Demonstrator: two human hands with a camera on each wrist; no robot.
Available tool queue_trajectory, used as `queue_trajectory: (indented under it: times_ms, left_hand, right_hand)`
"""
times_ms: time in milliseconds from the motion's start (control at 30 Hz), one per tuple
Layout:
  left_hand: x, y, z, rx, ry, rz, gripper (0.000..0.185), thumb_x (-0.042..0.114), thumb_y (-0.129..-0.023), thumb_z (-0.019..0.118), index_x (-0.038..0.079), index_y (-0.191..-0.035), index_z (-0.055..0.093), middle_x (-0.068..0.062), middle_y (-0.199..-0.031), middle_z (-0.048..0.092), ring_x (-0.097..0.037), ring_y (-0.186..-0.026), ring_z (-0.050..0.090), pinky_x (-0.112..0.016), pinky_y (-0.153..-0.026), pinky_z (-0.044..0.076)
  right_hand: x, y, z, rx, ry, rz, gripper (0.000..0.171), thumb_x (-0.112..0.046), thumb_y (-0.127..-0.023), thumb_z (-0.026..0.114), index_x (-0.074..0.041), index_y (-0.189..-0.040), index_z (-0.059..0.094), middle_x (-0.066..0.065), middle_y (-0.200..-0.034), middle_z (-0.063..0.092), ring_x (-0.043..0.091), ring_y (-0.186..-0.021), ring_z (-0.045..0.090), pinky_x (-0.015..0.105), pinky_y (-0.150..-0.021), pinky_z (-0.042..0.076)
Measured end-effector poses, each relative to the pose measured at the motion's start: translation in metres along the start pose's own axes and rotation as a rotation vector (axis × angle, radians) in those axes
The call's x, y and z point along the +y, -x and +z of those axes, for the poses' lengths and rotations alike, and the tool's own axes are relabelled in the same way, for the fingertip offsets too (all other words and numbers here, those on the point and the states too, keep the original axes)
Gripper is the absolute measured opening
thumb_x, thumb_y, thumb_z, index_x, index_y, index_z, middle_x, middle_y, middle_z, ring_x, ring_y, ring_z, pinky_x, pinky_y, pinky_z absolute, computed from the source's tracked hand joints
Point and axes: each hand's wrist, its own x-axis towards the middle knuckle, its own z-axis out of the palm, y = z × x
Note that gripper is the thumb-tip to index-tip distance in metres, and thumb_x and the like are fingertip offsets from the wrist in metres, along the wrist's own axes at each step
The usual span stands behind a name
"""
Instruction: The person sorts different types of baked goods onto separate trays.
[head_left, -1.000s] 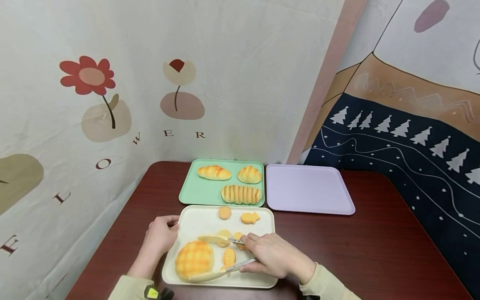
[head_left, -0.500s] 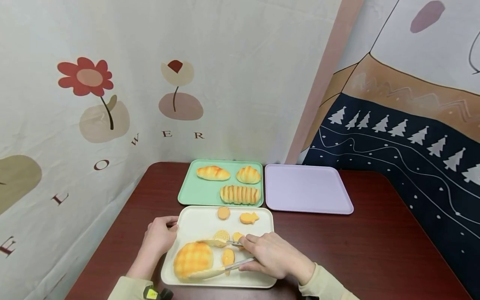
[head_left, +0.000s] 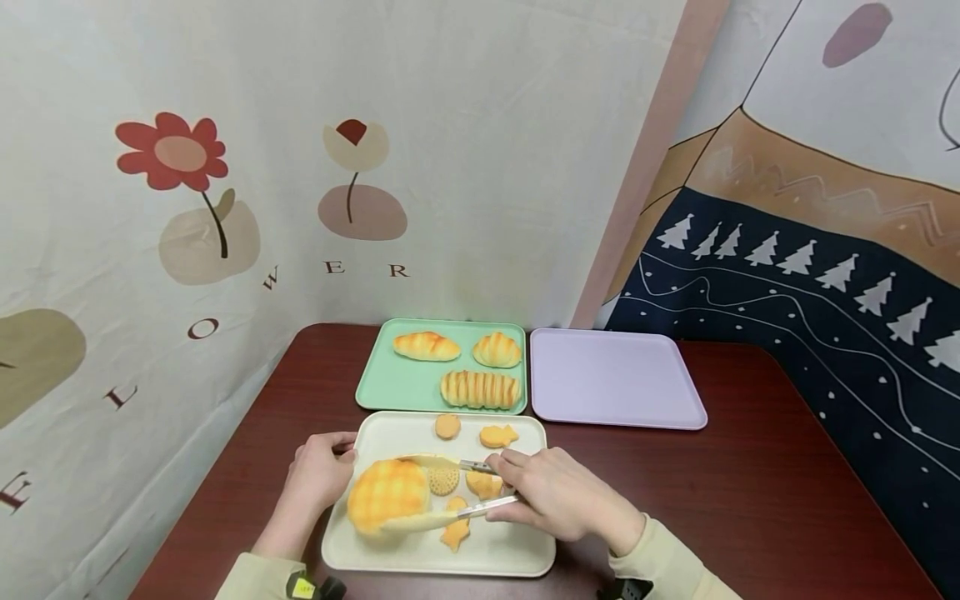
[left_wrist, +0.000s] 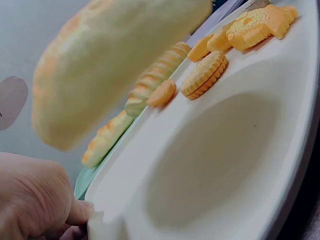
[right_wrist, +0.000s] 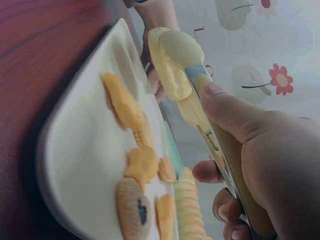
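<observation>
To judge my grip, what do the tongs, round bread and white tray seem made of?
Tongs: silvery, shiny shafts look like metal; the pale, smooth tips could be plastic or silicone. Round bread: matte, perhaps foam; its even grid colouring hints at a toy, though real bread is possible. White tray: probably smooth plastic, by its rounded, moulded-looking rim.

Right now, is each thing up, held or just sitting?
Big round bread: up above the white tray.
Tongs: squeezed around that bread, held by the right hand.
White tray: held at its edge by the left hand.
Ridged round cookie: sitting on the white tray.
Green tray: flat, bearing three breads.
Purple tray: sitting flat.
</observation>
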Motion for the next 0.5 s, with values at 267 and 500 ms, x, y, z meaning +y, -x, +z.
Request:
queue_trajectory:
  times_ms: [267,500]
  left_hand:
    - [-0.001,0.0,-0.001,-0.009,0.009,-0.002,0.034,0.011,-0.1,0.066,0.001,-0.131,0.074,-0.01,-0.109,0.076,-0.035,-0.103,0.068,-0.056,-0.086,0.051]
    - [0.0,0.002,-0.003,-0.012,0.011,0.002,0.032,0.017,-0.102,0.066,0.003,-0.13,0.075,-0.009,-0.108,0.076,-0.033,-0.101,0.067,-0.054,-0.084,0.051]
  right_hand:
    - [0.006,-0.004,-0.018,0.014,-0.015,0.02,0.054,-0.062,-0.104,0.054,-0.014,-0.128,0.061,-0.01,-0.094,0.059,0.0,-0.064,0.048,0.023,-0.054,0.038]
    - [0.011,-0.01,-0.029,0.053,0.0,0.001,0.044,-0.057,-0.105,0.058,-0.016,-0.121,0.059,-0.009,-0.092,0.056,0.003,-0.064,0.045,0.024,-0.055,0.038]
